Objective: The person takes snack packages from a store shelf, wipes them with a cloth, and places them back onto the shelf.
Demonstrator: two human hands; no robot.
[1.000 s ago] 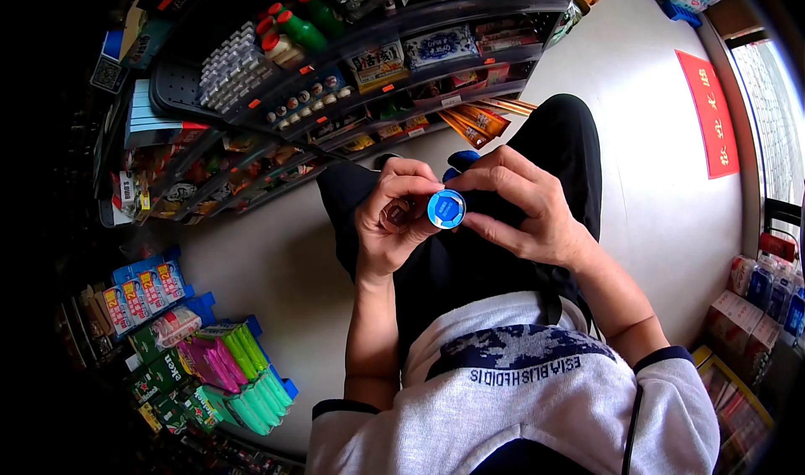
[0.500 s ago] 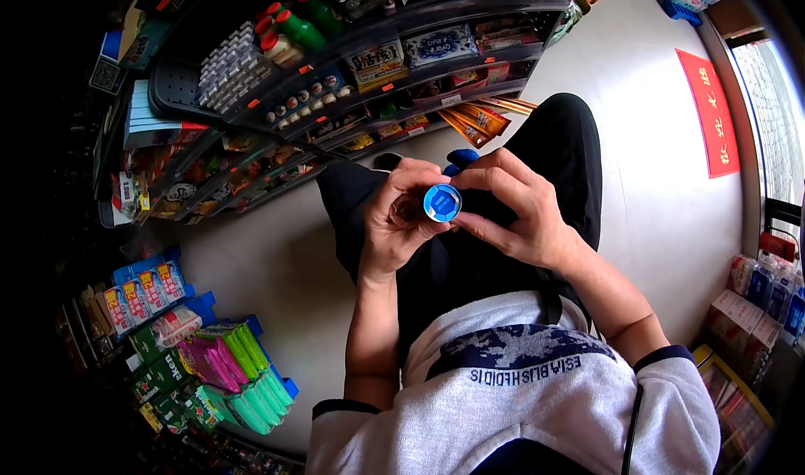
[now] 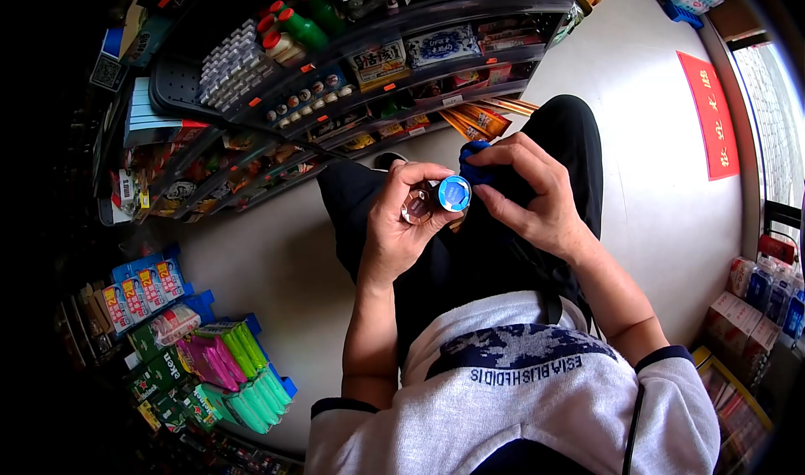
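Observation:
My left hand (image 3: 392, 233) is closed around two small tube-like packs, held side by side with their round ends facing up. One is a brown-ended pack (image 3: 417, 207); the other, a blue-ended pack (image 3: 454, 193) with a pale rim, sits nearest my right hand. Thumb and fingers of my right hand (image 3: 537, 197) are pinched on a crumpled dark blue cloth-like piece (image 3: 476, 161), just beyond the blue end. What lies below the packs is mostly hidden by my fingers. Both hands are above my lap, over black trousers (image 3: 566, 152).
Curved store shelves (image 3: 436, 72) with snacks and bottles stand ahead. Orange packs (image 3: 478, 123) jut out from the lowest shelf. Stacked green and pink packs (image 3: 226, 358) are on the floor at left, and boxed goods (image 3: 746, 320) at right. A red sign (image 3: 708, 114) lies near the door.
My right hand has moved off the blue end, slightly right, now with the blue cloth-like piece in its fingers. The packs in my left hand have shifted and the brown end shows more.

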